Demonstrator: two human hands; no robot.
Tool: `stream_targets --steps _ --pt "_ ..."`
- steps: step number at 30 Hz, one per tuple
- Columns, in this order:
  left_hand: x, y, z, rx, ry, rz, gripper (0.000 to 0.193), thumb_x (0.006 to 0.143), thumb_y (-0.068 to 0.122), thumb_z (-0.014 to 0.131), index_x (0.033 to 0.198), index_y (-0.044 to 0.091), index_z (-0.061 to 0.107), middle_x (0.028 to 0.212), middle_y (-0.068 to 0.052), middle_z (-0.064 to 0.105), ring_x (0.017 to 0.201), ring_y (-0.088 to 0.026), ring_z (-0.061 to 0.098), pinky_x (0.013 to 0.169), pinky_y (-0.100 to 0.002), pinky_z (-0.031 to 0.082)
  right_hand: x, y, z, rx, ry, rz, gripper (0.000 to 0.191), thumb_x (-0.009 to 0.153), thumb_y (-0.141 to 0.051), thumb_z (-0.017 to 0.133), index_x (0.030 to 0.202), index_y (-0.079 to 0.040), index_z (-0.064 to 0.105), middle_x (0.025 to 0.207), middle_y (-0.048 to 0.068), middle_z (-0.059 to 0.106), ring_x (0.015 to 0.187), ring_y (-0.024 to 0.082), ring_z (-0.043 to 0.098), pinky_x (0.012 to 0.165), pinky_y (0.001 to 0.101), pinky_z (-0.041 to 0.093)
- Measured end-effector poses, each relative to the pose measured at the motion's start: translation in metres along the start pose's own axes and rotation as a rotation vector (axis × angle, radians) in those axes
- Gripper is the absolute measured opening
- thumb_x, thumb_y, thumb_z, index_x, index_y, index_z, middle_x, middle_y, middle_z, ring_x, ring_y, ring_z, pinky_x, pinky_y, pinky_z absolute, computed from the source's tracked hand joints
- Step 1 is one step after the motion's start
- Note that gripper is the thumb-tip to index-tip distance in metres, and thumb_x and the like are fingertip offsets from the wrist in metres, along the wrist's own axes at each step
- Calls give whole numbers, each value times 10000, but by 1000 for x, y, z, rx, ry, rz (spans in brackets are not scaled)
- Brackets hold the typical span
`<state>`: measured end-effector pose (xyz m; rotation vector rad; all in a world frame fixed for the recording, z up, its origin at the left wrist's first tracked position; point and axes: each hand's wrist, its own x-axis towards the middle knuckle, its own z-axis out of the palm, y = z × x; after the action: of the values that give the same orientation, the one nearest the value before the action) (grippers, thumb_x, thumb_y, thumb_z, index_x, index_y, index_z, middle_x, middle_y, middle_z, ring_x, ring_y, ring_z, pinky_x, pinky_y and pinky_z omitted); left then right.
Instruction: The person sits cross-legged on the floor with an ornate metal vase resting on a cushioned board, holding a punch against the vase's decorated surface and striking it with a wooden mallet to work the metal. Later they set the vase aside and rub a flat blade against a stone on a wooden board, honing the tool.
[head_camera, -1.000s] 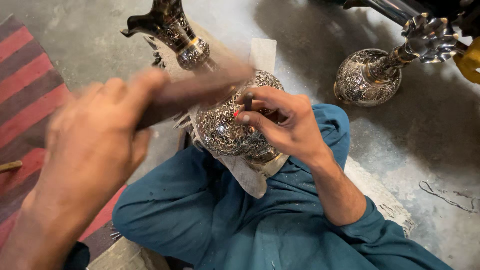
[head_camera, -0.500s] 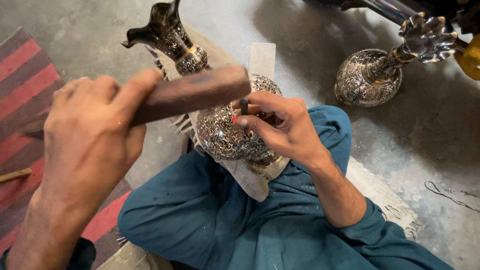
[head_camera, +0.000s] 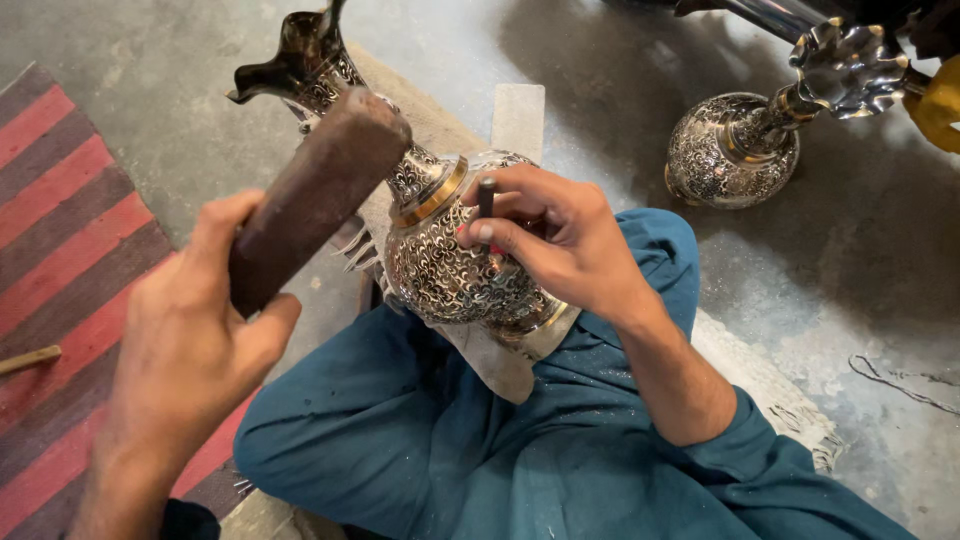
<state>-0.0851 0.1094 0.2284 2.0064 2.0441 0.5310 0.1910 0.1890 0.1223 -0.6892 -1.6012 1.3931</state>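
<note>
An engraved metal vase (head_camera: 440, 270) with a flared dark neck lies tilted across my lap, on a pale cloth (head_camera: 495, 365). My right hand (head_camera: 560, 240) rests on its round body and pinches a thin dark chisel (head_camera: 486, 196) upright against the surface. My left hand (head_camera: 195, 340) grips a brown wooden mallet block (head_camera: 315, 195), raised to the left of the chisel and pointing up toward the vase's neck. My legs are in teal trousers (head_camera: 420, 450).
A second engraved vase (head_camera: 735, 150) lies on the concrete floor at the upper right, beside a yellow object (head_camera: 940, 105). A red and grey striped rug (head_camera: 60, 260) covers the floor at the left, with a small stick (head_camera: 28, 360) on it.
The mallet has swung from lying flat over the chisel to a raised, tilted position at the left. The right hand and chisel stay on the vase.
</note>
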Motion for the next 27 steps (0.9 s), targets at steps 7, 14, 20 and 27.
stream_targets --steps 7,14,20,27 --pt "0 2 1 12 -25 -73 709 769 67 712 1432 171 484 792 -178 640 669 -340 662 635 -466 498 3 0 -1 -79 2 -51 292 992 -19 726 1264 22 629 992 88 781 838 86 716 689 227 586" --pt "10 22 -12 227 85 224 720 753 39 744 1424 141 505 974 -189 673 796 -386 674 695 -488 518 2 3 1 -51 7 -76 290 990 8 732 1267 26 648 1004 78 768 837 79 706 687 217 587" --pt "20 31 -16 47 -5 151 712 769 81 709 1436 173 478 984 -131 679 867 -343 699 743 -464 533 3 3 2 -69 25 -70 286 974 0 750 1246 26 667 994 74 766 832 80 713 686 219 594" --pt "28 35 -22 434 -18 322 659 782 77 749 1404 177 557 933 -145 654 902 -373 654 805 -512 514 3 1 1 -84 23 -42 282 972 -8 750 1244 15 679 980 70 781 845 74 718 699 220 593"
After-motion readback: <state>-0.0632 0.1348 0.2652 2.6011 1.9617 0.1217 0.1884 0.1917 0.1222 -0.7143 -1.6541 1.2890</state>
